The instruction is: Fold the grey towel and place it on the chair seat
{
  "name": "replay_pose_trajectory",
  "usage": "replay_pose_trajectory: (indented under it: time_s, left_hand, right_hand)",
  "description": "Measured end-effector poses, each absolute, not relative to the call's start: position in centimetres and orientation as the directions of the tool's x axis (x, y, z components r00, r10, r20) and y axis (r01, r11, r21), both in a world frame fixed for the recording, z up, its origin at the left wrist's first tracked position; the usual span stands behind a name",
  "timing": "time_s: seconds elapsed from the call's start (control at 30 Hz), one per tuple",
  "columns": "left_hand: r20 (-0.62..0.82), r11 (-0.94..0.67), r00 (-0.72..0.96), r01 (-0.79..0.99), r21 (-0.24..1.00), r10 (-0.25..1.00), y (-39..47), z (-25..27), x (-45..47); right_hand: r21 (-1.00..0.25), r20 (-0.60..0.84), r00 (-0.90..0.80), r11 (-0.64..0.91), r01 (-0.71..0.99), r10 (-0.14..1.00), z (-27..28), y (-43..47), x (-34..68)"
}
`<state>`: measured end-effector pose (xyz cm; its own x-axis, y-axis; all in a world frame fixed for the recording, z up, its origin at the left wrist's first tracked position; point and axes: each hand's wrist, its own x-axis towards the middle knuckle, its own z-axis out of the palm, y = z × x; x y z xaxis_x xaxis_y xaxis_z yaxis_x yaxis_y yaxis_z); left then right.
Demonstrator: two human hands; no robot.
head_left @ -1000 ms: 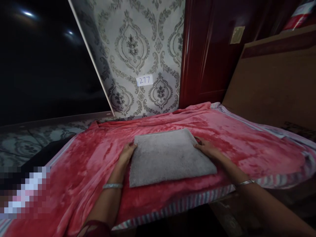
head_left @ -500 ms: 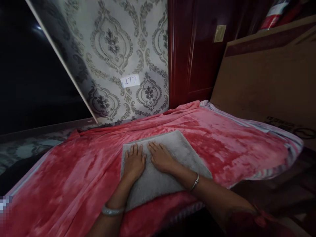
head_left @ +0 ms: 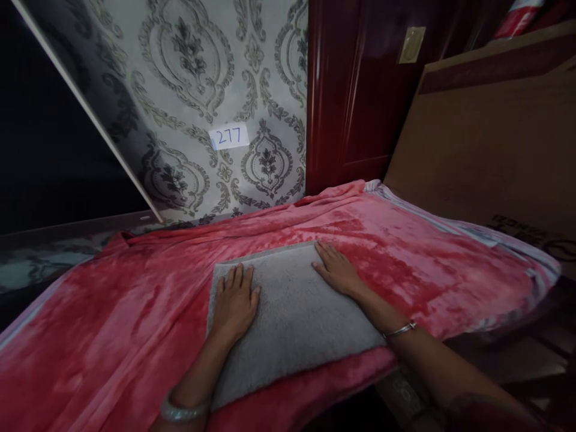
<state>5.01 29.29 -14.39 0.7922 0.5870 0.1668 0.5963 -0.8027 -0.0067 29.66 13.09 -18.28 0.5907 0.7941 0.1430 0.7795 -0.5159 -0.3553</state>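
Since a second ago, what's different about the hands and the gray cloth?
The left hand and the right hand let go of the sides of the gray cloth. The left now lies flat on its left part; the right went to the middle, then moved right, to the far right corner. The cloth is still on the red blanket.

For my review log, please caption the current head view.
Left hand and right hand spread on a gray cloth atop a red blanket.

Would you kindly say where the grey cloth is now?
In the head view, the cloth lies at lower centre on the blanket, left hand on its left, right hand at its far right corner.
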Motion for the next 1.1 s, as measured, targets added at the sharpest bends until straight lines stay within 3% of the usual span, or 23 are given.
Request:
replay_pose_trajectory:
  time_s: [0.33, 0.7, 0.77, 0.9, 1.0, 1.1]
  left_hand:
    - [0.155, -0.799, 0.786, 0.6, 0.047, 0.599, 28.7, -14.0, 4.9]
    - [0.147, -0.803, 0.791, 0.573, 0.163, 0.594, 29.0, -13.2, 4.2]
    - [0.168, -0.779, 0.763, 0.595, 0.197, 0.625, 29.0, -13.0, 2.8]
    - [0.215, -0.727, 0.695, 0.642, 0.245, 0.686, 28.4, -13.9, -1.3]
    - [0.244, -0.743, 0.705, 0.599, 0.299, 0.666, 27.7, -15.7, -3.8]
    - [0.267, -0.765, 0.725, 0.538, 0.355, 0.634, 27.4, -17.6, -4.9]
  right_hand:
    - [-0.367, 0.206, 0.558, -0.465, 0.806, 0.804, -19.0, 13.3, 30.2]
    - [-0.286, 0.082, 0.628, -0.586, 0.758, 0.774, -14.8, 13.0, 26.5]
    - [-0.282, 0.099, 0.56, -0.517, 0.808, 0.822, -14.0, 13.3, 24.3]
    - [-0.322, 0.114, 0.275, -0.226, 0.919, 0.955, -12.7, 15.4, 18.4]
    - [-0.32, 0.173, 0.051, 0.007, 0.947, 0.984, -12.3, 17.8, 14.1]
    - [-0.307, 0.157, -0.078, 0.124, 0.944, 0.985, -13.0, 19.8, 11.7]
